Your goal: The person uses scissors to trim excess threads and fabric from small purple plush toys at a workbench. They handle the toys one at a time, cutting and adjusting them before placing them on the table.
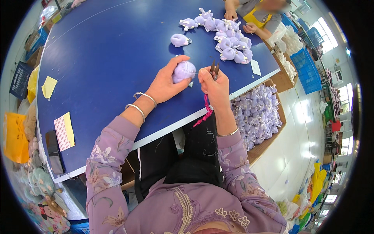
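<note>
My left hand (163, 85) is closed round a small round lavender plush toy (184, 71), just above the blue table. A pale thread (195, 73) runs taut from the plush to the pinched fingers of my right hand (216, 89). Whether a needle sits in that pinch is too small to tell. Dark thread snips (214, 68) are also held in my right hand, blades pointing away from me. From them a braided pink cord (206, 111) hangs over the table's near edge. One loose lavender plush toy (180, 40) lies beyond my left hand.
Many lavender plush toys (233, 43) are heaped at the table's far right, near another person's hands (250, 28). A cardboard box (265, 144) full of them stands right of my legs. At the left lie a label sheet (64, 130), yellow paper (49, 87) and a black case (54, 152).
</note>
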The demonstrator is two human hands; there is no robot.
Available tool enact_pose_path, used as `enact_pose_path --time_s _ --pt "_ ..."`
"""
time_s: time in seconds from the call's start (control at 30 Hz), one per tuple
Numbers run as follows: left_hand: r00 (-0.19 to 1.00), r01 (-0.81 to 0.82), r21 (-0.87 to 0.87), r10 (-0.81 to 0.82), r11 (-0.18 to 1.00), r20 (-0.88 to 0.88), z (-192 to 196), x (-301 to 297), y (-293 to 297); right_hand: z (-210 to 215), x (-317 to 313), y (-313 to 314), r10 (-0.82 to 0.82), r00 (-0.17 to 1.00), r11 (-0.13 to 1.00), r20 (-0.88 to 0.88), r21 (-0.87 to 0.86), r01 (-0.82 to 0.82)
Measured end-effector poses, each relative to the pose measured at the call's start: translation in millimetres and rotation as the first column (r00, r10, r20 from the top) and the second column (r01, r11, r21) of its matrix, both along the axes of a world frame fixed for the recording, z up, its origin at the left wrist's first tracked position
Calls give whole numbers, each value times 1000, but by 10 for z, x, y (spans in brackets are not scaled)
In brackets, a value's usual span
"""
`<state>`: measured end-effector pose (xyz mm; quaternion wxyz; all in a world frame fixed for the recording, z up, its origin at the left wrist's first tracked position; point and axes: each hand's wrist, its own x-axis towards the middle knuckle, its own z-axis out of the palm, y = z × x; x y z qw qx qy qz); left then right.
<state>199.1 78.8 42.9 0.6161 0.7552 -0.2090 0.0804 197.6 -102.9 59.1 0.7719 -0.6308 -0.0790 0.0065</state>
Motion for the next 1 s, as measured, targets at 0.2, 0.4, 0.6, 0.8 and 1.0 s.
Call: enact_pose_path --time_s 0.2,0.4,0.6,0.8,1.0 --pt "995 -102 117 103 988 3 55 -29 -8 -82 -69 -111 137 989 991 -63 -2 -137" --pt "998 -55 210 48 976 38 -19 -6 2 -97 -32 -121 85 994 982 -76 -164 -96" --pt "998 36 233 -23 972 -59 27 -28 -5 -97 44 -111 110 992 957 69 -276 -87" --pt "998 62 130 -63 990 7 -70 48 4 -201 40 -148 46 999 968 6 -246 -43" --pt "986 118 7 -116 993 -122 -102 70 38 -208 33 -109 45 999 971 8 -237 -42"
